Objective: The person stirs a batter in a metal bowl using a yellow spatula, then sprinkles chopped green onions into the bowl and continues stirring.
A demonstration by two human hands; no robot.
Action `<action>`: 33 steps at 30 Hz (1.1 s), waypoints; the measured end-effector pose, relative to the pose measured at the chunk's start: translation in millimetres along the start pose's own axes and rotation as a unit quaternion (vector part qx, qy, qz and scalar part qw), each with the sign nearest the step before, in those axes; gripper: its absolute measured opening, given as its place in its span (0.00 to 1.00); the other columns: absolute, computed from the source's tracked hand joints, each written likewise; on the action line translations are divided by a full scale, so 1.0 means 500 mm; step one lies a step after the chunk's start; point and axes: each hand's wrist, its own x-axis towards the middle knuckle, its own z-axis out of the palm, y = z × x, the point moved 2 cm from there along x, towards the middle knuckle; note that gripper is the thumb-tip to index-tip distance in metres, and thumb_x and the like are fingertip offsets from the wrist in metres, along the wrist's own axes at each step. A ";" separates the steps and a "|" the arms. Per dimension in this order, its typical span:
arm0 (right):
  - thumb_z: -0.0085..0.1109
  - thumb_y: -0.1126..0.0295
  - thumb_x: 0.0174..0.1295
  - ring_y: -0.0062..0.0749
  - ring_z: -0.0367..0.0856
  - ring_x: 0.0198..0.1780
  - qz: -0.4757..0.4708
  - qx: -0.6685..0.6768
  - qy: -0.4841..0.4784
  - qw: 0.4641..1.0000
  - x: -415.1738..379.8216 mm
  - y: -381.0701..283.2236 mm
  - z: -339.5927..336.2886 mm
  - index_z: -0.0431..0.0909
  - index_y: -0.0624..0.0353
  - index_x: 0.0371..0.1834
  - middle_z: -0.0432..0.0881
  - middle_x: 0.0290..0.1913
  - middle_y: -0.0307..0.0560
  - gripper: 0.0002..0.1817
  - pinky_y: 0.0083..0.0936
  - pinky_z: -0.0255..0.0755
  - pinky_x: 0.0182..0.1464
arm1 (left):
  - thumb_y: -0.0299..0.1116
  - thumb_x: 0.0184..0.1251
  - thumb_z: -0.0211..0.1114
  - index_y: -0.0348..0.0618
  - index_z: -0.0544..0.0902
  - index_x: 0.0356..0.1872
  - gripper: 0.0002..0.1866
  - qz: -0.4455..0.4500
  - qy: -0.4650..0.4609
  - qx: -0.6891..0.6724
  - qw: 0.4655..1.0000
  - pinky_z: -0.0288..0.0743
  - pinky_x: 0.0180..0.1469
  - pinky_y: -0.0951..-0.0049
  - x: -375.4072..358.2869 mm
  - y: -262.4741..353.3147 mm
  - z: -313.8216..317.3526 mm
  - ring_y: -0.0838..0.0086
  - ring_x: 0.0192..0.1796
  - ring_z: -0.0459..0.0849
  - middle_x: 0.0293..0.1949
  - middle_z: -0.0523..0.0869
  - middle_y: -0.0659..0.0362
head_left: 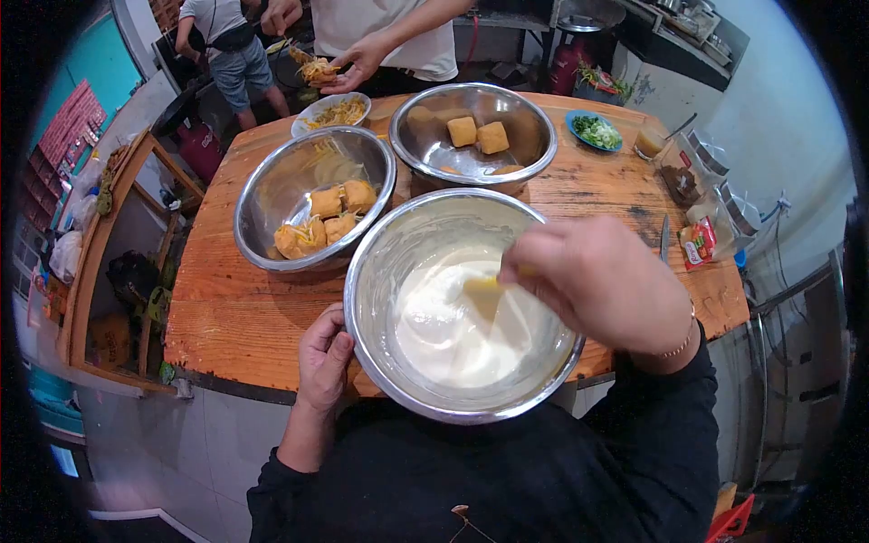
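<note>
A large metal bowl [358,339] of smooth white batter [444,330] stands at the near edge of the table, close to my body. My left hand [324,357] grips the bowl's left side, thumb up by the rim. Above the batter, my right hand [593,281] is closed around a yellow spatula [484,288], whose lower end dips into the mix; motion blurs both. Behind to the left, a second metal bowl [258,204] holds several stuffed fried tofu pieces [339,226]. Farther back, a third metal bowl [416,149] holds plain tofu cubes [492,138].
Across the wooden table [217,308], a person's hands [358,63] hold a tofu piece with shredded filling over a white bowl [308,122]. At the right are a plate of chopped greens [595,133], a glass [648,143], a knife [665,237] and a red packet [698,242].
</note>
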 end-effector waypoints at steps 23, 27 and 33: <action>0.56 0.68 0.66 0.55 0.83 0.37 -0.110 0.143 -0.033 0.983 0.013 -0.012 0.046 0.77 0.63 0.38 0.80 0.34 0.56 0.09 0.45 0.76 0.40 | 0.47 0.73 0.64 0.32 0.79 0.54 0.25 -0.018 0.023 -0.037 0.999 0.71 0.57 0.75 0.003 0.002 0.009 0.75 0.53 0.79 0.52 0.81 0.57; 0.58 0.65 0.66 0.54 0.83 0.37 -0.056 0.141 -0.041 0.988 0.001 -0.010 0.021 0.80 0.62 0.36 0.82 0.33 0.57 0.10 0.45 0.76 0.40 | 0.48 0.72 0.65 0.33 0.80 0.53 0.25 -0.027 0.016 -0.040 0.999 0.71 0.56 0.76 -0.003 0.000 0.004 0.76 0.52 0.79 0.51 0.81 0.58; 0.57 0.63 0.67 0.54 0.83 0.38 0.022 0.002 0.082 0.996 0.027 0.031 0.025 0.79 0.62 0.33 0.82 0.31 0.57 0.12 0.45 0.76 0.40 | 0.49 0.72 0.65 0.34 0.80 0.52 0.25 -0.008 0.025 -0.028 0.999 0.72 0.55 0.76 0.001 0.003 0.012 0.78 0.50 0.79 0.49 0.82 0.59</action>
